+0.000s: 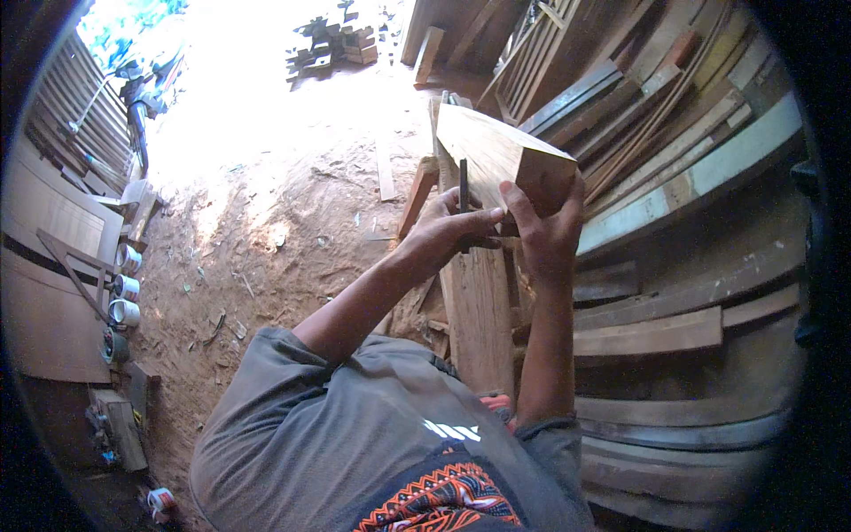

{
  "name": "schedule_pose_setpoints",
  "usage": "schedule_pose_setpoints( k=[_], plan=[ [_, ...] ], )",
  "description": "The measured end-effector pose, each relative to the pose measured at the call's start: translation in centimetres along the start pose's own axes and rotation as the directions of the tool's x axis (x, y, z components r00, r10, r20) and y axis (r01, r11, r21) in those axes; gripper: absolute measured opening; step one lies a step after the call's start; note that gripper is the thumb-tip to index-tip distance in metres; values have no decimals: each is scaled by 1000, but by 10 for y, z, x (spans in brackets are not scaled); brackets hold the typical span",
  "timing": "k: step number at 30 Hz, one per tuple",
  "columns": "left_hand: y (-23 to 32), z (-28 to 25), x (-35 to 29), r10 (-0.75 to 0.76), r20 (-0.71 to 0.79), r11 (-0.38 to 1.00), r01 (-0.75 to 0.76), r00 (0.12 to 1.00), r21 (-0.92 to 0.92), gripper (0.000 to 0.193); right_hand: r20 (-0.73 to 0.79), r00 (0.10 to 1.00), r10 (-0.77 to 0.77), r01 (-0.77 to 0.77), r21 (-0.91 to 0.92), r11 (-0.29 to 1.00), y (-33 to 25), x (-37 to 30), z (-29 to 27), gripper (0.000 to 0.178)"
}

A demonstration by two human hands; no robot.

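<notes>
A thick, pale wooden beam [493, 149] slants away from me, its near end raised and its darker end face [542, 177] turned toward me. My right hand [548, 226] is wrapped round this near end, thumb on the left edge and fingers at the right side. Beside the beam's left face, my left hand [448, 222] is closed on a dark, thin, flat bar [463, 182] that stands upright; its lower part is hidden by the fingers. My left thumb points toward the beam's lower edge. Below both hands runs a long wooden bench plank [477, 310].
Stacked boards and planks [674, 332] fill the right side. On the left, several white tins [125, 312] stand along large wooden panels [53, 301]. Wood pieces [332, 49] lie piled on the bright ground ahead. The floor [239, 257] is brown earth with scraps.
</notes>
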State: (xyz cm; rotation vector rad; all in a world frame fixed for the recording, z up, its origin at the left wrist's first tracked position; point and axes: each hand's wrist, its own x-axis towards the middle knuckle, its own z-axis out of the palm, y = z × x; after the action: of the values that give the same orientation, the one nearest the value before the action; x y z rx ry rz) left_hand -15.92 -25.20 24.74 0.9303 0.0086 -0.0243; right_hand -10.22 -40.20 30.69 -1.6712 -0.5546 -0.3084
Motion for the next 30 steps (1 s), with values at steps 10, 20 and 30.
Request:
schedule_pose_setpoints(
  k=[10, 20, 30],
  plan=[
    [1, -3, -2, -21, -46, 1000, 22, 999, 13, 44, 25, 1000, 16, -18, 64, 998, -9, 1, 5, 67],
    [-2, -1, -5, 9, -34, 1000, -10, 999, -20, 26, -49, 997, -58, 56, -43, 997, 0, -1, 7, 77],
    [-6, 7, -7, 38, -42, 998, -35, 998, 58, 40, -103, 994, -46, 49, 23, 999, 10, -9, 4, 76]
  ],
)
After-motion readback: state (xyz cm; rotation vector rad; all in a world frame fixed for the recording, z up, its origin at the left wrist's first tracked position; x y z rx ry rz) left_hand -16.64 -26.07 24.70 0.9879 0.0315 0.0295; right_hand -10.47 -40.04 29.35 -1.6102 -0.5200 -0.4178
